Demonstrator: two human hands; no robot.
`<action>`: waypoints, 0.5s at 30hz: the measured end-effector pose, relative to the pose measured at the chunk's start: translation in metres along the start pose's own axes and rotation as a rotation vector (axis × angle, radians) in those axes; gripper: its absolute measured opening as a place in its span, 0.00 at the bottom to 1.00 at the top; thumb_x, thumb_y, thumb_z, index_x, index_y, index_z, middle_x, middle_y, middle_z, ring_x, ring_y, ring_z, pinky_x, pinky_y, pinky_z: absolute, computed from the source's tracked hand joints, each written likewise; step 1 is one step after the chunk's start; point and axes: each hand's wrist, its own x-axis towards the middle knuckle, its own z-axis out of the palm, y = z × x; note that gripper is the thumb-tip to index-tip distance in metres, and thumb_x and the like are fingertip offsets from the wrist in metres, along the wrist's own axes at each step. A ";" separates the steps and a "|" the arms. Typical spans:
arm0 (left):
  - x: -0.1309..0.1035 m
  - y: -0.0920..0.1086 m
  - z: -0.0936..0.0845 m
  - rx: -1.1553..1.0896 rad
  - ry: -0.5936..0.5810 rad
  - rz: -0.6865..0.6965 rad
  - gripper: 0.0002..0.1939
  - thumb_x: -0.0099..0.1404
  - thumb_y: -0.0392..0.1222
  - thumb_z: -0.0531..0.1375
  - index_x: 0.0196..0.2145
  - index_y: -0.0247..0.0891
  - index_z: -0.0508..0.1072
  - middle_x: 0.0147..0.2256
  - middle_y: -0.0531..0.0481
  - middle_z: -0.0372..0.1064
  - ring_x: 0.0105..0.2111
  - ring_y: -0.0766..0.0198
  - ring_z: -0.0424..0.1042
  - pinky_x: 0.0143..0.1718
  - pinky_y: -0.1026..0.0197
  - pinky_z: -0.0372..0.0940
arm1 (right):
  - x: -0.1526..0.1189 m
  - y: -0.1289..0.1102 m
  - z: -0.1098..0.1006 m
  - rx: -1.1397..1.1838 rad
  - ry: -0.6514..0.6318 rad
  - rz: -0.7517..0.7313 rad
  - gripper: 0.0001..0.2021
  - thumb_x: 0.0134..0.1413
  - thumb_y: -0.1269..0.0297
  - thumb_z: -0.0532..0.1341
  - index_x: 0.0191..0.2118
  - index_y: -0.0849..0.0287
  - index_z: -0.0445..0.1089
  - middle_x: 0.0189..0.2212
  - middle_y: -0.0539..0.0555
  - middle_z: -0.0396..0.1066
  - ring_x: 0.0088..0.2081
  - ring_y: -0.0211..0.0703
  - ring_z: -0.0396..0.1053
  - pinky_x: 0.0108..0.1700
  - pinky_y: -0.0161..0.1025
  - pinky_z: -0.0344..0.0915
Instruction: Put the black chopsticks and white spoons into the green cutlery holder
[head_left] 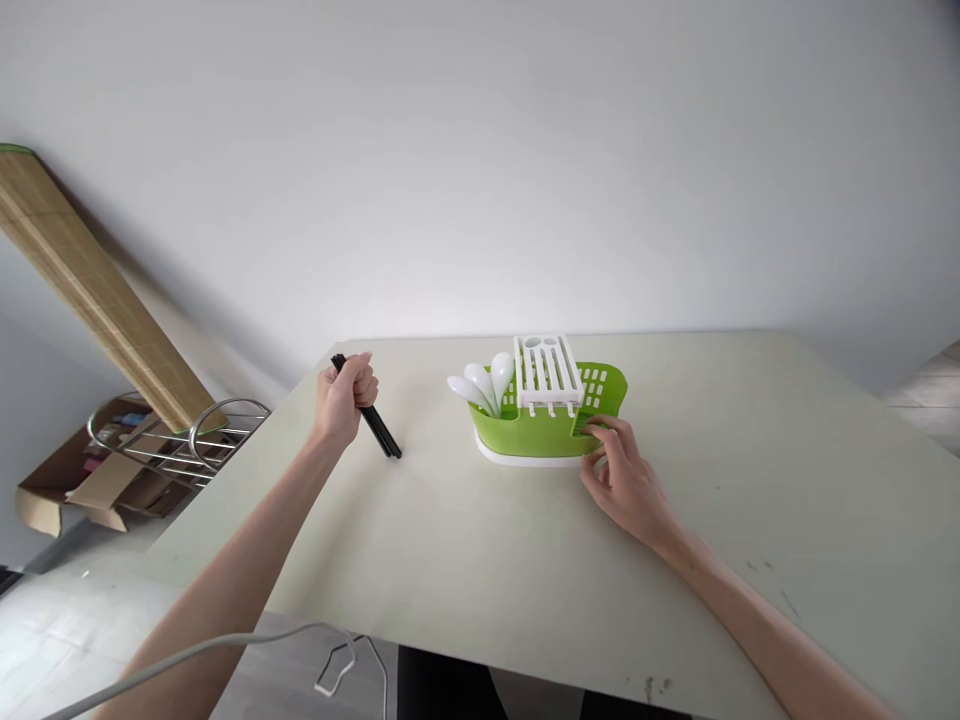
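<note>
My left hand (345, 402) is closed in a fist around a bundle of black chopsticks (384, 436). They slant down to the right, with their lower ends close to the tabletop left of a green plastic basket (525, 436). My right hand (628, 488) grips the basket's right front, fingers over the low part of its wall and thumb outside. Several white spoons (481, 384) stand in the basket's left end, bowls up. A white slotted holder (551, 372) with small hooks sits across its middle. Below is a white base (504, 459). The basket's inner right end is partly hidden.
The pale table (450, 560) meets a white wall (480, 170) at its back. Left of it are a metal rack (214, 435), a cardboard box (112, 485) and a leaning bamboo-coloured panel (97, 290). A grey cable (187, 652) crosses my left forearm.
</note>
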 end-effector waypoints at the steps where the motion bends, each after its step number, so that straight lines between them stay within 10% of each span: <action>1: -0.001 0.000 0.000 -0.002 0.010 0.004 0.31 0.59 0.47 0.68 0.19 0.42 0.46 0.18 0.61 0.36 0.16 0.74 0.39 0.16 0.63 0.37 | 0.000 0.000 0.000 0.002 -0.001 -0.001 0.15 0.68 0.65 0.55 0.59 0.52 0.60 0.61 0.64 0.63 0.30 0.39 0.74 0.27 0.41 0.72; 10: -0.024 -0.055 -0.008 0.141 0.019 -0.148 0.32 0.63 0.59 0.67 0.21 0.44 0.49 0.19 0.61 0.40 0.17 0.72 0.43 0.16 0.64 0.43 | -0.002 0.002 0.000 -0.006 0.003 0.005 0.17 0.67 0.66 0.55 0.59 0.52 0.61 0.62 0.64 0.63 0.32 0.40 0.75 0.30 0.41 0.74; 15: -0.033 -0.078 -0.040 0.668 -0.083 -0.255 0.30 0.67 0.66 0.58 0.20 0.43 0.57 0.18 0.55 0.54 0.19 0.66 0.55 0.22 0.62 0.55 | -0.002 0.002 0.000 -0.017 0.007 0.010 0.17 0.67 0.66 0.55 0.59 0.53 0.60 0.62 0.64 0.63 0.31 0.39 0.75 0.30 0.41 0.73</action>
